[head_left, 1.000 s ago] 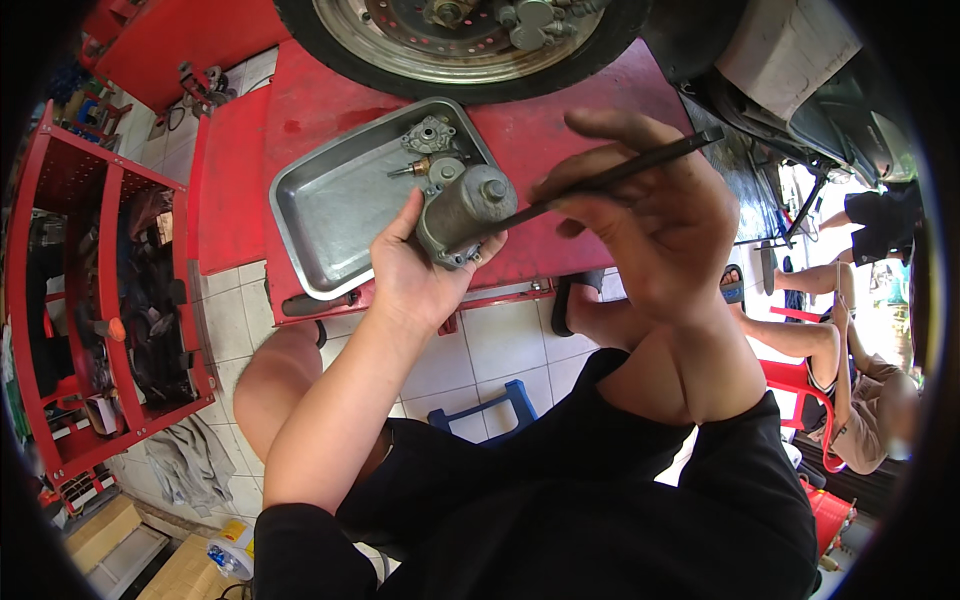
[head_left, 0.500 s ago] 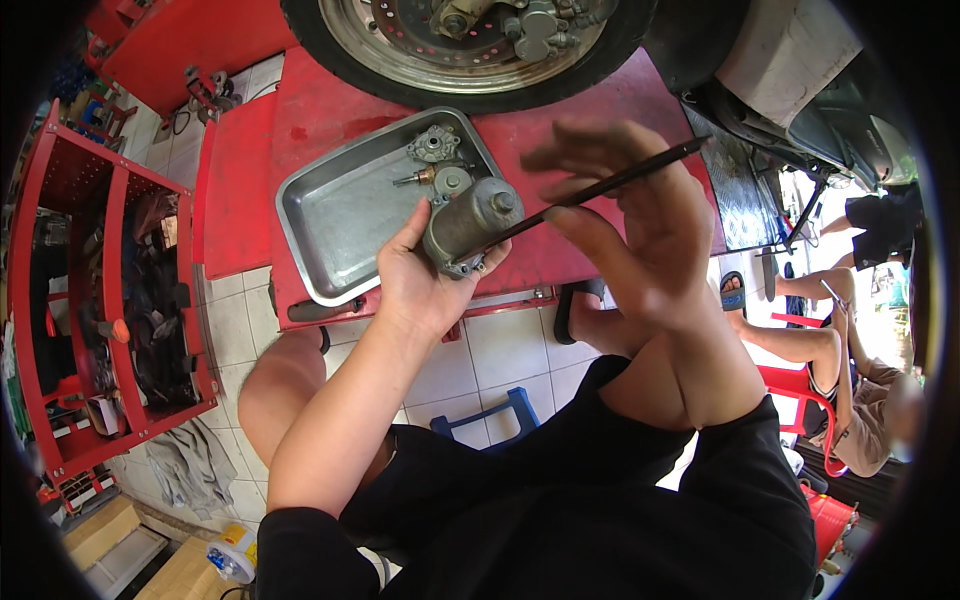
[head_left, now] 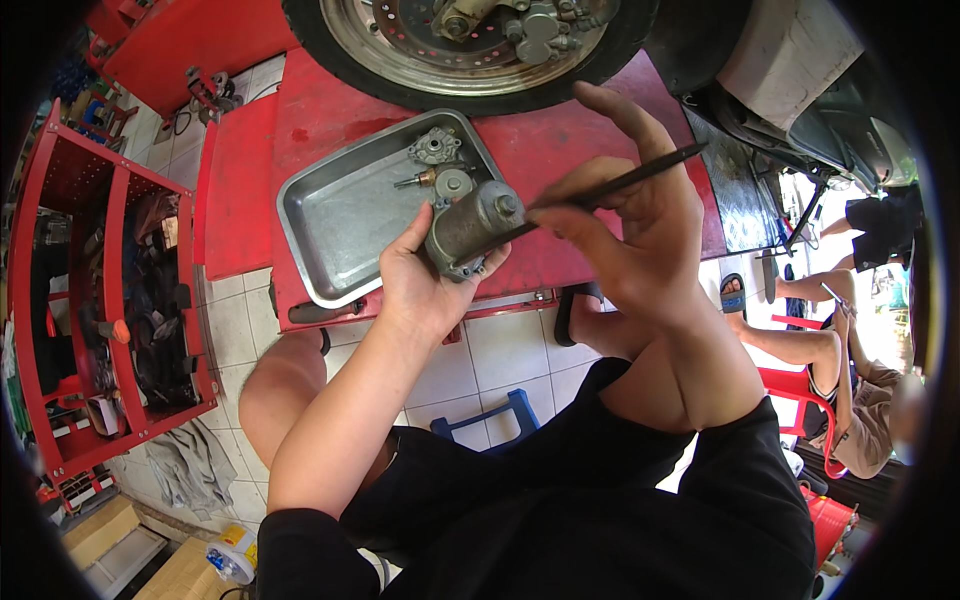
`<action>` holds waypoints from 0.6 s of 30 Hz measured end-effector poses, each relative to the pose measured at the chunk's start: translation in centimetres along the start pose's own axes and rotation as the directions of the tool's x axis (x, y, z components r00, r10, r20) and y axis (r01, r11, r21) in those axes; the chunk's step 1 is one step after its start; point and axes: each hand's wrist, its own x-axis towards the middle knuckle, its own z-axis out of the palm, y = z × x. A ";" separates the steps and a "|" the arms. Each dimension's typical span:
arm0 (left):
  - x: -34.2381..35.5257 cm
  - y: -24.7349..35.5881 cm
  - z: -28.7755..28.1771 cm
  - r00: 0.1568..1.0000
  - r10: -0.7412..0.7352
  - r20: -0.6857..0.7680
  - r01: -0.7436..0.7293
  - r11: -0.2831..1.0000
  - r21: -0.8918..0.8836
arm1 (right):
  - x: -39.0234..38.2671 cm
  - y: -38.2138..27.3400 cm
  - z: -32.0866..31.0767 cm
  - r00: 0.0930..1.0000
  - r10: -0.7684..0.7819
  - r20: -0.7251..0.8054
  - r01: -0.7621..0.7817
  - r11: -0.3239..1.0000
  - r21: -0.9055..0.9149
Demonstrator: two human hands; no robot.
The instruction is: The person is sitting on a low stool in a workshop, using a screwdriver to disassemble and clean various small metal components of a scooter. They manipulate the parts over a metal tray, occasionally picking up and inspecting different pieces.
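My left hand is wrapped round a grey cylindrical metal motor, tilted over the near right part of a metal tray. A slim dark rod is pinched between the thumb and fingers of my right hand, index finger raised. Its lower end lies against or just in front of the motor's side; exact contact cannot be made out. Inside the tray are a round metal cover with bolt holes and a brass-coloured fitting. A small round metal part shows right beside the motor.
The tray sits on a red metal bench. A motorcycle wheel stands beyond it. Under the tray's near edge lies a dark handle. Left is a red tool rack; a blue stool is below. Another person sits at right.
My right hand's fingers have closed in from a blurred, spread pose, and its thumb and fingertips have moved left and nearer the motor. The motor and left hand have barely moved.
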 end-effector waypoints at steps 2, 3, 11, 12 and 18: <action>0.0 -0.1 0.1 1.000 0.002 -0.014 -0.001 1.000 0.017 | 0.0 -0.1 -0.5 0.999 -0.008 0.045 0.015 0.988 -0.154; 0.0 -0.2 0.1 1.000 0.006 0.000 -0.006 1.000 0.025 | 0.0 -0.1 -0.5 0.998 -0.027 0.050 0.036 0.981 -0.191; -0.1 -0.1 0.5 0.999 0.024 -0.047 -0.022 0.999 0.033 | 0.0 -0.2 0.5 1.000 0.029 -0.011 -0.029 0.999 -0.026; -0.1 -0.1 0.4 0.999 0.022 -0.037 -0.021 0.999 0.031 | 0.0 -0.2 0.4 0.999 0.040 0.004 -0.040 0.997 -0.059; -0.2 -0.1 0.3 1.000 0.015 -0.005 -0.015 1.000 0.024 | 0.2 -0.3 1.3 0.998 -0.057 -0.020 0.058 0.995 0.079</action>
